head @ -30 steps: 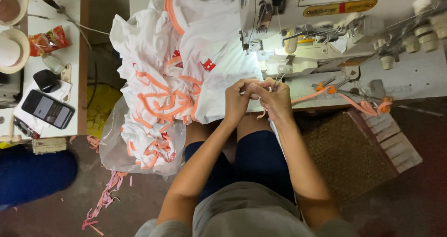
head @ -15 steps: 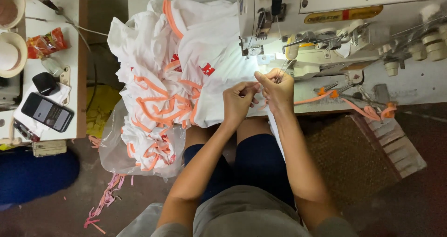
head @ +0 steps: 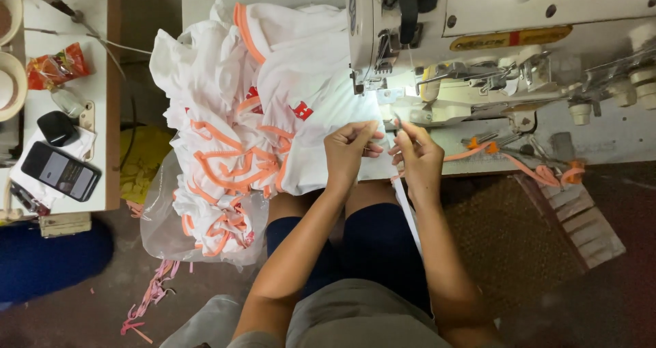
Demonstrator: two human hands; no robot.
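My left hand (head: pixel 348 151) and my right hand (head: pixel 415 155) meet just in front of the needle area of a white industrial sewing machine (head: pixel 478 40). Both pinch a piece of white fabric (head: pixel 383 150) at the machine bed. A narrow white strip (head: pixel 408 215) of that fabric hangs down from my right hand over my lap. To the left of my hands lies a heap of white garments with orange trim (head: pixel 232 129), spilling off the table edge.
Orange binding tape (head: pixel 540 172) runs along the machine bed at the right. A clear plastic bag (head: pixel 160 218) hangs under the garment heap. A side table (head: pixel 102 102) at the left holds a dark phone (head: pixel 61 171), a black case (head: pixel 57 127) and a snack packet (head: pixel 58 64). Orange scraps (head: pixel 147 300) lie on the floor.
Both hands moved up toward the needle area with the white fabric. The view shifted slightly; the garment heap has not moved.
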